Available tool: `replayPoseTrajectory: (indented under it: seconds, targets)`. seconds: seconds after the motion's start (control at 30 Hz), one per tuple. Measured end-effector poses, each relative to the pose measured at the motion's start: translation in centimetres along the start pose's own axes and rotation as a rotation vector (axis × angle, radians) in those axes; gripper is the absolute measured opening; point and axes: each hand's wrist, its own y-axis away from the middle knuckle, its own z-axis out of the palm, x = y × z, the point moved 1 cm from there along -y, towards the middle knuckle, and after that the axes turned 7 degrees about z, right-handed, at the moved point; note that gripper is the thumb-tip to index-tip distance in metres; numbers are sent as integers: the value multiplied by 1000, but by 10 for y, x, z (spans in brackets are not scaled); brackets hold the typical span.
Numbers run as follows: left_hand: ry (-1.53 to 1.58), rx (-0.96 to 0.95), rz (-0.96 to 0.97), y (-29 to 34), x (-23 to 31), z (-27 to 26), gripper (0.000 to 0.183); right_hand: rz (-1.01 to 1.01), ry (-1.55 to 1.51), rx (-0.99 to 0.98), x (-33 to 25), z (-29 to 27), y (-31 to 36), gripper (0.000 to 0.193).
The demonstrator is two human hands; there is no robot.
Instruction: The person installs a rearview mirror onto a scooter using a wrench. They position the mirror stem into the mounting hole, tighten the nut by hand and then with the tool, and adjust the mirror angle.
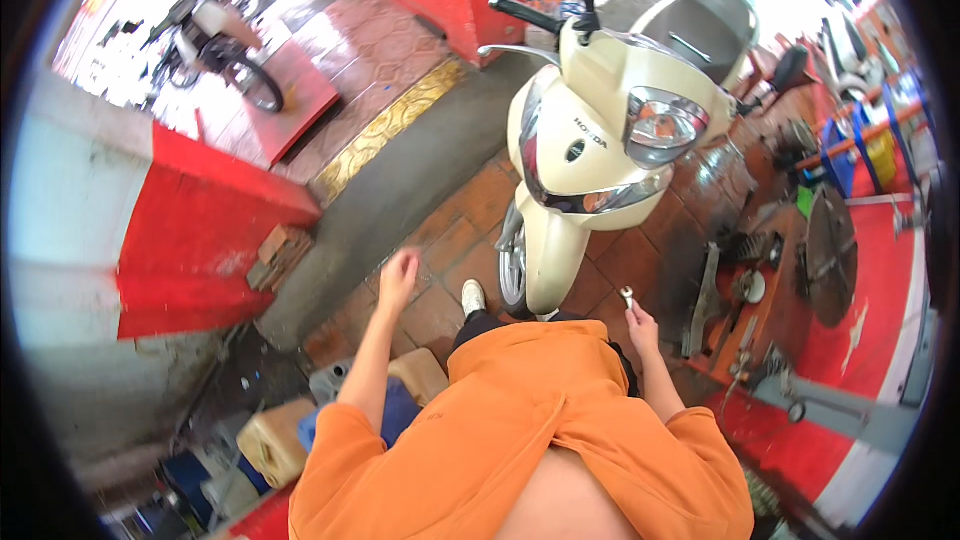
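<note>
The right hand [641, 325] clamps its fingers on a small wrench [628, 296] — just beside the cream scooter [590, 155]'s front wheel [512, 265] — while the left hand [398, 278] hangs free, fingers loosely curled.

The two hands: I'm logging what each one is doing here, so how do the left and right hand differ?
The right hand is closed around a small metal wrench; the left hand holds nothing, fingers loosely curled. The right hand sits close to the cream scooter's front wheel; the left hand hangs farther off, over the tiled floor. Both are bare and reach forward from orange sleeves.
</note>
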Motion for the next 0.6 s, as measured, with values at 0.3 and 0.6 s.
replayPoseTrajectory:
  seconds: [0.3,0.6]
  targets:
    - [-176,45,979,-320,259,0,15,-320,-557,274,-118,-58,53,52]
    - [-912,-59,666,-410,293,116,33,-1099,-197,277,-274,-199,-31,43]
